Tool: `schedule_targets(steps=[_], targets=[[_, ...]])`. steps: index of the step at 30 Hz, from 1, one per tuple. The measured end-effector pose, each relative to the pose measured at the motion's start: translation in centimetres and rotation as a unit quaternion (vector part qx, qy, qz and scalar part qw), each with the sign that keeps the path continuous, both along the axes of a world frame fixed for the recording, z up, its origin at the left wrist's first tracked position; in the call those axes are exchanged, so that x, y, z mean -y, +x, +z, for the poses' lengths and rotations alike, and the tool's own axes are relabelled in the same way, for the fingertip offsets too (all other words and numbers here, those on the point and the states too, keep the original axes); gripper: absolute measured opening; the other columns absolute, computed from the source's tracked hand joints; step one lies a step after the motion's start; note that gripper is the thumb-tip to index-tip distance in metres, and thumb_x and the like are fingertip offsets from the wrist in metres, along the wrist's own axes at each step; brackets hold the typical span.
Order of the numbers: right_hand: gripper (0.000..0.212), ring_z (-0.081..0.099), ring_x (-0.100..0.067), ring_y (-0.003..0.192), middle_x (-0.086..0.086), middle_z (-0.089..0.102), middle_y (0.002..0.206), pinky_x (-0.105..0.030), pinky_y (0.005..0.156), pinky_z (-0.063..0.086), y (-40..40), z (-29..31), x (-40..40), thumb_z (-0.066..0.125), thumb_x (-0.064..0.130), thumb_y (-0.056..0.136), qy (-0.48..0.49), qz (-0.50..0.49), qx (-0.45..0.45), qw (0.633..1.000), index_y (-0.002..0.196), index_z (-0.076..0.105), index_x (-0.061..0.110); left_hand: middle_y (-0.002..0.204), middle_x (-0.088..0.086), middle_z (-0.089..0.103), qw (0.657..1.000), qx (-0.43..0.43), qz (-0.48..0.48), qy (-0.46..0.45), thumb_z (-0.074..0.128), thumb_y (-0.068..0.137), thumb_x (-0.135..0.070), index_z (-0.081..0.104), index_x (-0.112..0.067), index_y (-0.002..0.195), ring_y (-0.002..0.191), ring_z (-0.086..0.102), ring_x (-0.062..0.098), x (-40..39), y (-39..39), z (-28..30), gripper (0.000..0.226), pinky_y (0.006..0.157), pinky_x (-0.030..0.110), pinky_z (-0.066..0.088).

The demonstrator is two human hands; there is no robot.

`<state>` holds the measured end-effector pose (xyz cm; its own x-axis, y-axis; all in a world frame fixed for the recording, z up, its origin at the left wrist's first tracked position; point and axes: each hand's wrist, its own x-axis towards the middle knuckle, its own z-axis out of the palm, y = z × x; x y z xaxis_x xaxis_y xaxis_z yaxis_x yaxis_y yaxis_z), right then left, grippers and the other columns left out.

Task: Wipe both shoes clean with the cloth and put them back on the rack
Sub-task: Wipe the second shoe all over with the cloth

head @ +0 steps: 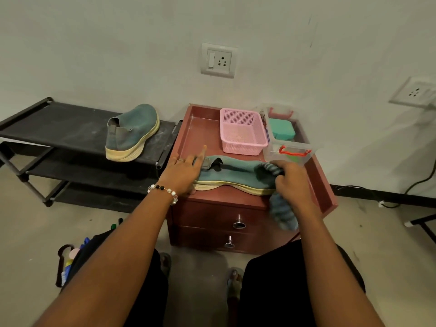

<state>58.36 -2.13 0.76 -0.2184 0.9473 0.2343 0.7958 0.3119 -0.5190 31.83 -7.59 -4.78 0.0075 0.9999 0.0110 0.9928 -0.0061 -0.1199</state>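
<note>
Grey cloth [282,213] gripped in right hand [291,182], seemingly rubbing shoe [236,177].

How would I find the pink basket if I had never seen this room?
Look for the reddish-brown drawer cabinet against the wall, right of the black shoe rack. The pink basket sits on its top, toward the back. It is the only pink, hole-patterned thing there; the clear box beside it has red handles.

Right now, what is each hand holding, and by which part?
The right hand grips the cloth near its upper end, against the shoe toe. The left hand rests, fingers straight, on the shoe's heel, gripping nothing.
</note>
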Motion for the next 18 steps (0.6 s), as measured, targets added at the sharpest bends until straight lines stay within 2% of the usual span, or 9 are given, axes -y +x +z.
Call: schedule_targets(steps=[2,5,7,8,10,12,14,15,18], targets=[[0.052,0.056,-0.029,0.112,-0.015,0.065,0.119,-0.031,0.095,0.041,-0.5,0.5,0.5,0.045,-0.013,0.077,-0.006,0.003,-0.015,1.0,0.121,0.064,0.008,0.147,0.014,0.036,0.999,-0.03,-0.013,0.017,0.08,0.071,-0.042,-0.02,-0.01,0.149,0.129,0.044,0.032,0.2,0.3,0.5,0.131,0.114,0.05,0.024],[0.056,0.056,-0.028,0.112,-0.011,0.064,0.121,-0.035,0.096,0.043,-1.8,0.4,1.0,0.044,-0.012,0.077,-0.029,0.047,0.013,0.998,0.124,0.062,0.013,0.157,0.02,0.012,0.994,-0.056,-0.043,0.078,0.08,0.067,-0.048,-0.018,-0.01,0.15,0.143,0.022,0.035,0.6,1.7,1.1,0.133,0.118,0.048,0.016],[0.057,0.056,-0.03,0.111,-0.012,0.064,0.121,-0.039,0.096,0.046,-2.4,0.0,1.0,0.045,-0.011,0.075,-0.029,0.063,0.029,0.997,0.124,0.062,0.015,0.159,0.02,0.001,0.988,-0.077,-0.085,0.107,0.076,0.072,-0.044,-0.008,-0.009,0.152,0.147,0.011,0.033,0.9,2.8,0.8,0.121,0.118,0.05,0.014],[0.057,0.057,-0.031,0.11,-0.013,0.064,0.12,-0.04,0.095,0.047,-2.5,-0.1,1.0,0.046,-0.01,0.075,-0.029,0.066,0.035,0.997,0.123,0.062,0.015,0.159,0.021,0.004,0.981,-0.089,-0.109,0.13,0.073,0.077,-0.037,0.003,-0.006,0.153,0.146,0.014,0.033,1.0,3.2,0.2,0.107,0.117,0.052,0.018],[0.056,0.057,-0.032,0.109,-0.014,0.065,0.118,-0.041,0.094,0.047,-2.5,-0.2,0.9,0.046,-0.009,0.074,-0.034,0.069,0.047,0.996,0.122,0.063,0.015,0.154,0.022,0.025,0.967,-0.11,-0.138,0.183,0.069,0.083,-0.021,0.034,-0.003,0.146,0.141,0.031,0.033,1.5,3.7,-1.2,0.074,0.113,0.052,0.028],[0.054,0.057,-0.032,0.111,-0.013,0.064,0.12,-0.04,0.095,0.046,-2.4,-0.2,0.9,0.045,-0.008,0.076,-0.048,0.077,0.062,0.994,0.122,0.064,0.015,0.15,0.019,0.035,0.964,-0.129,-0.14,0.186,0.061,0.088,-0.015,0.044,-0.004,0.141,0.14,0.034,0.03,1.9,3.7,-2.5,0.056,0.114,0.05,0.026],[0.053,0.056,-0.032,0.113,-0.013,0.063,0.123,-0.039,0.096,0.045,-2.3,-0.1,0.9,0.045,-0.006,0.079,-0.069,0.085,0.087,0.99,0.124,0.063,0.015,0.151,0.015,0.036,0.969,-0.125,-0.13,0.167,0.051,0.092,-0.015,0.039,-0.006,0.144,0.143,0.027,0.027,1.9,3.3,-2.8,0.054,0.115,0.049,0.024],[0.051,0.056,-0.031,0.113,-0.013,0.062,0.124,-0.039,0.096,0.046,-2.3,-0.1,0.8,0.045,-0.006,0.08,-0.075,0.089,0.093,0.989,0.124,0.063,0.014,0.151,0.014,0.037,0.971,-0.122,-0.129,0.159,0.053,0.091,-0.019,0.04,-0.008,0.145,0.144,0.026,0.026,1.7,2.9,-2.7,0.056,0.116,0.048,0.025],[0.048,0.056,-0.031,0.111,-0.014,0.063,0.122,-0.037,0.095,0.046,-2.4,0.0,0.4,0.045,-0.005,0.081,-0.078,0.097,0.089,0.988,0.121,0.064,0.012,0.145,0.013,0.046,0.977,-0.114,-0.133,0.125,0.073,0.077,-0.034,0.053,-0.009,0.133,0.143,0.027,0.027,0.8,2.0,-1.7,0.065,0.116,0.047,0.017]])
